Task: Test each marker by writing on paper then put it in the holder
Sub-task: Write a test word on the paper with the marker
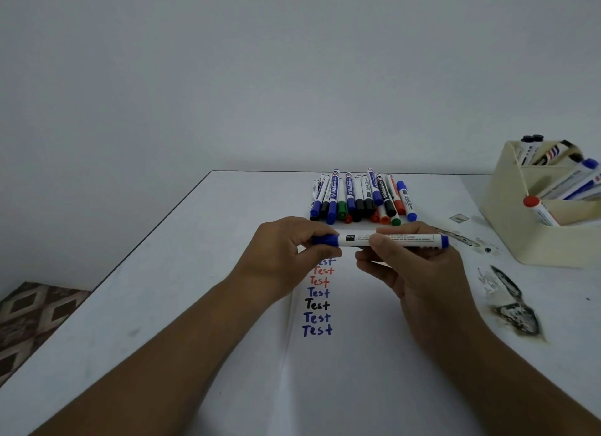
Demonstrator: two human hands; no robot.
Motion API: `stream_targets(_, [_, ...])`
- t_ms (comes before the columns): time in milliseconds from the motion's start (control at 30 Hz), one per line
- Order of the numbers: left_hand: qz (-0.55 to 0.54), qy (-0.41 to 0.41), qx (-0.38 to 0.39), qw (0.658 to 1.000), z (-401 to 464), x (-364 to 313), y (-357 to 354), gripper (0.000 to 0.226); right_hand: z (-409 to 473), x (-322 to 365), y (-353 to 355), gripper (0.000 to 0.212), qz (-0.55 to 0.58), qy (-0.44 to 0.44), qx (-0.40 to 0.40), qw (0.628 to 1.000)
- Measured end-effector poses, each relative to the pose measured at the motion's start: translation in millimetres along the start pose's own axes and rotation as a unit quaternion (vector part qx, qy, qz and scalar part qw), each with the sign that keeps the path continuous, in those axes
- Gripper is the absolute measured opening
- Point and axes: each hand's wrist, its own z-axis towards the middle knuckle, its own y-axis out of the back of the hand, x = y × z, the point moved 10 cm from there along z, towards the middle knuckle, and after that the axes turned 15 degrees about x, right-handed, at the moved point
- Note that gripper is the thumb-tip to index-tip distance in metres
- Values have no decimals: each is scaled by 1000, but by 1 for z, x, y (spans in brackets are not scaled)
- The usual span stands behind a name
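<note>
Blue marker (387,240) level between both grips, left hand (279,257) pinching cap, right hand (419,273) clasping barrel.

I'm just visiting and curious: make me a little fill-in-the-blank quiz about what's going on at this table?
1. Both hands hold one marker level above the paper; its cap is ____ in colour.
2. The left hand pinches the marker's ____ end.
3. The word written again and again on the paper is "____".
4. The beige holder stands to the person's ____, markers already in it.

Missing words: blue; cap; Test; right
</note>
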Motion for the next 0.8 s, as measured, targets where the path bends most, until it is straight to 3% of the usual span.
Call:
stream_targets(200, [23,5,12,1000,-1,-7,-7,16,0,-5,1,9,24,-20,-8,999])
stream_targets(467, [55,41,100,993,10,5,-28,19,2,-5,5,7,-93,-25,-35,995])
stream_targets(533, [72,41,120,989,14,15,-36,33,2,-4,3,10,-130,-22,-34,991])
stream_targets(600, [98,58,143,983,15,28,-43,65,2,0,2,13,-158,-8,-33,987])
stream_targets(667, [110,85,146,980,17,42,-46,82,1,8,4,16,-177,12,-42,983])
stream_targets(800, [134,91,140,977,27,55,-53,68,-2,23,14,37,-138,41,-80,986])
